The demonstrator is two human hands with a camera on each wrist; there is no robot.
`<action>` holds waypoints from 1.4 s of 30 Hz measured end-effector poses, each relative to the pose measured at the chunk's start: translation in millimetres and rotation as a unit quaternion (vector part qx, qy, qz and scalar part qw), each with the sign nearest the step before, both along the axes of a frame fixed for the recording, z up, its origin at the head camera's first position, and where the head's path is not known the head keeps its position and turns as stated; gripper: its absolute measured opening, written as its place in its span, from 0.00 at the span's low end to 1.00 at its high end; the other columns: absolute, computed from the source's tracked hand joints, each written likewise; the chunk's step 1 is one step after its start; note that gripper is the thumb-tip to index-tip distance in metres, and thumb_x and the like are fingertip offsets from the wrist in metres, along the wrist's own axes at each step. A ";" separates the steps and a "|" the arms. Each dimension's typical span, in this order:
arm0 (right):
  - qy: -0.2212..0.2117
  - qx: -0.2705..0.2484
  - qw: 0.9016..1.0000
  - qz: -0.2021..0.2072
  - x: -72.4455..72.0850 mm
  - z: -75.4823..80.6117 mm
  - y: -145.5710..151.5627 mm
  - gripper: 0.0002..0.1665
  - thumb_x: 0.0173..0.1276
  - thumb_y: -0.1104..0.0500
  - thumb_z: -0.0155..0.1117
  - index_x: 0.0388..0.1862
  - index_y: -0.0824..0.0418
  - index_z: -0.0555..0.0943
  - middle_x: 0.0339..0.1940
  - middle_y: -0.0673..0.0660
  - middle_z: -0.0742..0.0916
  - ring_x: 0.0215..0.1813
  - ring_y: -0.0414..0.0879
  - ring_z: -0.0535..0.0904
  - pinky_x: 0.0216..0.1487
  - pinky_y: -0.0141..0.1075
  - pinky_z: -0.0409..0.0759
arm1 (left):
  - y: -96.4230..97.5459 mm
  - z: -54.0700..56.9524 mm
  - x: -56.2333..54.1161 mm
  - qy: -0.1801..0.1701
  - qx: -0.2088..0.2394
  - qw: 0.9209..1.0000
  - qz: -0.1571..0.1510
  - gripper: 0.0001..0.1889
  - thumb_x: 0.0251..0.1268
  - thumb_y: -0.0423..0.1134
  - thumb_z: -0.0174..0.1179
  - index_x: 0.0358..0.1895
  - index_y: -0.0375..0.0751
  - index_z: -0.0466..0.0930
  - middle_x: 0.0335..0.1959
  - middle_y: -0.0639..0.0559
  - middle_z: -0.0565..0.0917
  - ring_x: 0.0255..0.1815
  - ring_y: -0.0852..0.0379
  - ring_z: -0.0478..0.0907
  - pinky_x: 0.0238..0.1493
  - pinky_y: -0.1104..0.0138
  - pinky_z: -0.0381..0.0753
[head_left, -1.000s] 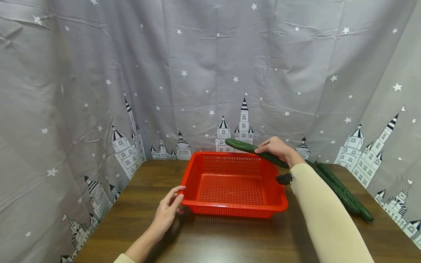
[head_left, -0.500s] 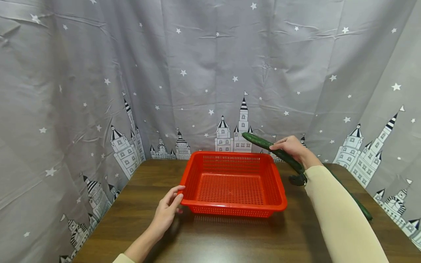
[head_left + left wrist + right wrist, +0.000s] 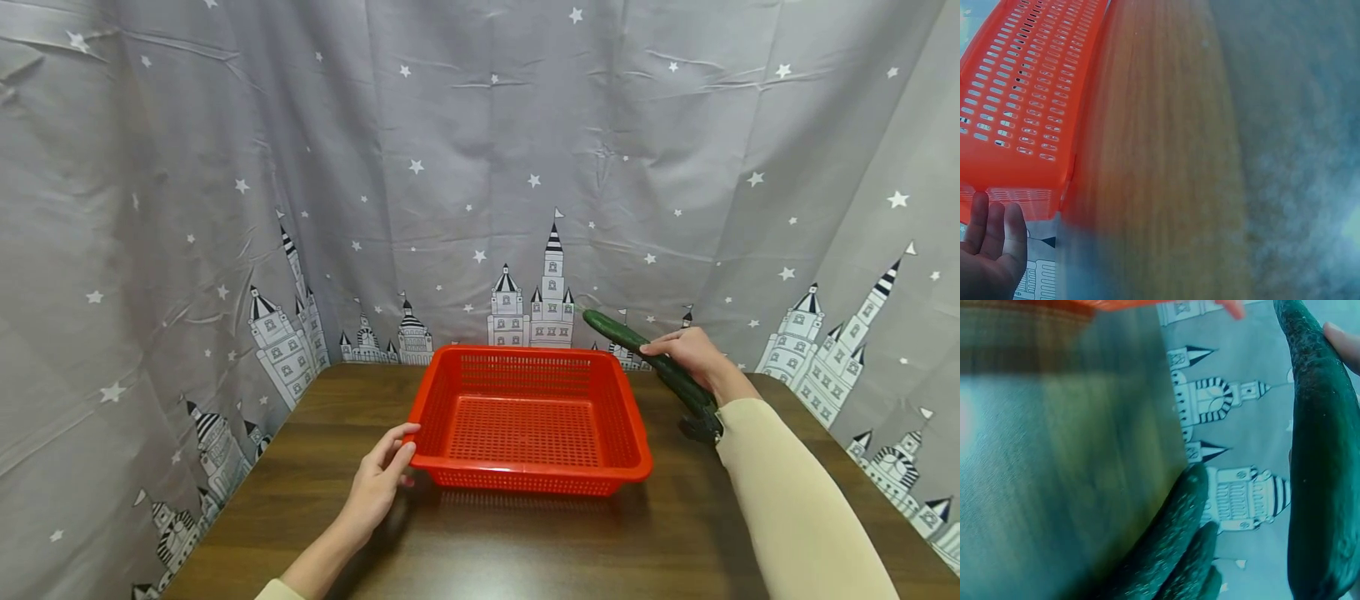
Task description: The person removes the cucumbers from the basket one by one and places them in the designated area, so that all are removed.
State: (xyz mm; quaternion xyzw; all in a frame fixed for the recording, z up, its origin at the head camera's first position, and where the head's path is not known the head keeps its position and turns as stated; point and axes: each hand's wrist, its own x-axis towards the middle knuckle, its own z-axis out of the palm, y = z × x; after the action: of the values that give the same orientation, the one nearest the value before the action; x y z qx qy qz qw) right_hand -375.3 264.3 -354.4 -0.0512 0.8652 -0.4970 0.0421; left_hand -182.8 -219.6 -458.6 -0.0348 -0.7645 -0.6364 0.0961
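Note:
My right hand [image 3: 688, 354] grips a long dark green cucumber [image 3: 609, 328] by its middle, with the thumb and fingers around it. The cucumber slants in the air to the right of the red plastic basket [image 3: 528, 468]. In the right wrist view the same cucumber [image 3: 1325, 462] fills the right side, and a fingertip shows beside it. At the basket's near left corner my left hand [image 3: 375, 483] holds the rim between thumb and fingers. The left wrist view shows three fingers [image 3: 1005, 231] of that hand at the basket's holed wall [image 3: 1022, 94].
Several more cucumbers [image 3: 1166, 544] lie side by side at the right of the wooden table [image 3: 480, 550]; in the head view the right sleeve [image 3: 795, 492] hides them. A grey curtain [image 3: 450, 167] with stars and castles hangs behind the table.
My right hand has moved right and slightly down, carrying the cucumber away from above the basket. The sleeve now covers the other cucumbers. My left hand and the basket stay put.

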 end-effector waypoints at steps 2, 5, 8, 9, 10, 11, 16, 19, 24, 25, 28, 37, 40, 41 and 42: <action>0.003 -0.002 1.000 -0.010 2.1 -6.0 4.6 0.28 0.65 0.52 0.72 0.54 0.73 0.83 0.43 0.56 0.87 0.33 0.40 0.81 0.37 0.34 0.84 | 0.1 0.0 -0.2 0.000 -0.001 1.000 0.000 0.18 0.77 0.40 0.56 0.66 0.48 0.75 0.47 0.37 0.80 0.41 0.41 0.80 0.40 0.58 0.87; 0.010 -0.010 1.000 -0.021 4.6 -16.0 11.4 0.26 0.64 0.53 0.73 0.52 0.73 0.84 0.36 0.49 0.87 0.32 0.39 0.81 0.36 0.33 0.84 | 0.0 0.2 -0.1 0.001 -0.003 1.000 0.000 0.18 0.77 0.40 0.56 0.66 0.48 0.75 0.47 0.37 0.81 0.41 0.41 0.80 0.40 0.59 0.86; 0.008 -0.022 0.999 -0.029 6.1 -26.3 16.8 0.28 0.64 0.54 0.73 0.53 0.74 0.83 0.32 0.45 0.86 0.31 0.40 0.81 0.36 0.33 0.84 | 0.2 0.7 0.3 0.000 -0.006 1.000 0.001 0.18 0.77 0.40 0.55 0.66 0.48 0.75 0.48 0.36 0.81 0.42 0.41 0.80 0.40 0.59 0.86; 0.007 -0.023 0.999 -0.028 6.6 -29.2 18.7 0.28 0.64 0.53 0.73 0.54 0.75 0.83 0.31 0.45 0.86 0.31 0.40 0.82 0.36 0.33 0.84 | 0.3 0.9 0.6 -0.002 -0.006 1.000 0.001 0.18 0.77 0.39 0.55 0.66 0.48 0.75 0.48 0.36 0.81 0.42 0.41 0.80 0.40 0.59 0.86; 0.005 -0.025 0.999 -0.029 7.0 -31.9 20.3 0.29 0.65 0.53 0.72 0.55 0.75 0.82 0.31 0.45 0.86 0.30 0.40 0.82 0.35 0.33 0.85 | 0.3 1.1 0.6 -0.002 -0.007 1.000 0.001 0.18 0.77 0.39 0.55 0.66 0.48 0.74 0.48 0.36 0.81 0.43 0.41 0.80 0.41 0.59 0.86; 0.004 -0.026 0.999 -0.029 7.4 -34.3 21.8 0.28 0.65 0.53 0.72 0.55 0.75 0.82 0.31 0.45 0.86 0.30 0.40 0.81 0.35 0.33 0.84 | 0.4 1.1 0.6 -0.003 -0.008 1.000 0.001 0.18 0.78 0.39 0.54 0.66 0.48 0.74 0.48 0.36 0.80 0.43 0.40 0.79 0.41 0.59 0.86; 0.001 -0.025 0.999 -0.043 9.6 -43.7 28.4 0.25 0.65 0.52 0.72 0.49 0.73 0.86 0.29 0.46 0.84 0.29 0.41 0.81 0.34 0.35 0.85 | 0.0 0.6 1.0 -0.006 -0.007 1.000 0.001 0.18 0.78 0.39 0.54 0.66 0.48 0.74 0.49 0.36 0.80 0.43 0.40 0.80 0.41 0.58 0.87; -0.005 -0.024 0.998 -0.059 11.7 -50.6 31.6 0.26 0.65 0.51 0.72 0.49 0.73 0.86 0.29 0.47 0.84 0.29 0.42 0.82 0.34 0.36 0.85 | 0.0 0.4 1.2 -0.009 -0.005 1.000 0.004 0.18 0.77 0.39 0.55 0.66 0.48 0.74 0.49 0.36 0.80 0.43 0.40 0.79 0.41 0.59 0.86; -0.018 -0.014 0.997 -0.072 17.3 -61.3 35.8 0.29 0.65 0.49 0.72 0.51 0.74 0.85 0.33 0.53 0.86 0.32 0.45 0.83 0.36 0.38 0.85 | -0.4 0.8 1.5 -0.009 -0.003 1.000 0.003 0.18 0.77 0.40 0.55 0.66 0.49 0.75 0.49 0.36 0.80 0.44 0.40 0.80 0.41 0.60 0.86; -0.018 -0.010 0.997 -0.074 18.2 -63.6 36.7 0.29 0.65 0.49 0.72 0.51 0.74 0.85 0.35 0.53 0.86 0.32 0.45 0.83 0.36 0.38 0.85 | -0.5 0.8 1.5 -0.008 -0.003 1.000 0.001 0.18 0.77 0.40 0.55 0.66 0.49 0.74 0.49 0.36 0.80 0.44 0.40 0.80 0.41 0.59 0.86; -0.011 -0.001 0.997 -0.081 20.3 -69.7 39.1 0.28 0.65 0.49 0.72 0.49 0.74 0.86 0.38 0.56 0.86 0.32 0.44 0.81 0.36 0.36 0.84 | -0.2 1.1 1.6 -0.006 -0.002 1.000 0.000 0.18 0.77 0.41 0.55 0.66 0.49 0.75 0.50 0.36 0.80 0.44 0.40 0.80 0.41 0.58 0.87; 0.005 0.036 0.995 -0.092 30.0 -80.7 36.8 0.23 0.64 0.51 0.72 0.44 0.71 0.88 0.59 0.74 0.81 0.55 0.61 0.77 0.59 0.53 0.79 | 1.7 -0.6 0.9 0.003 -0.003 1.000 0.009 0.18 0.76 0.39 0.56 0.65 0.47 0.76 0.44 0.42 0.81 0.39 0.41 0.81 0.38 0.60 0.86; 0.006 0.053 0.994 -0.097 32.2 -83.6 35.0 0.20 0.64 0.52 0.72 0.41 0.71 0.89 0.58 0.73 0.82 0.56 0.62 0.76 0.58 0.55 0.78 | 1.1 -1.2 0.0 0.004 -0.003 1.000 0.008 0.17 0.76 0.39 0.56 0.65 0.47 0.76 0.43 0.43 0.80 0.39 0.40 0.80 0.38 0.60 0.86; 0.006 0.060 0.993 -0.098 32.4 -84.9 34.7 0.19 0.63 0.53 0.72 0.39 0.70 0.89 0.57 0.72 0.83 0.55 0.61 0.76 0.57 0.53 0.78 | 0.8 -1.4 -0.3 0.004 -0.003 1.000 0.007 0.17 0.77 0.39 0.56 0.65 0.47 0.75 0.43 0.43 0.80 0.39 0.40 0.80 0.38 0.60 0.87; 0.008 0.068 0.993 -0.099 32.5 -86.2 34.4 0.18 0.63 0.53 0.72 0.38 0.70 0.90 0.54 0.71 0.84 0.54 0.60 0.76 0.55 0.52 0.78 | 0.6 -1.5 -0.6 0.004 -0.003 1.000 0.006 0.17 0.77 0.39 0.56 0.65 0.47 0.75 0.43 0.42 0.80 0.39 0.40 0.80 0.38 0.60 0.87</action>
State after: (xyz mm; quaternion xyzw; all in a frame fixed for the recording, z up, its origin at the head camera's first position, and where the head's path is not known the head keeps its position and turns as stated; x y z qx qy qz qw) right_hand -342.8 298.7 -440.6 0.0337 0.8981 -0.4384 -0.0106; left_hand -183.3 -219.0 -460.1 -0.0333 -0.7660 -0.6337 0.1029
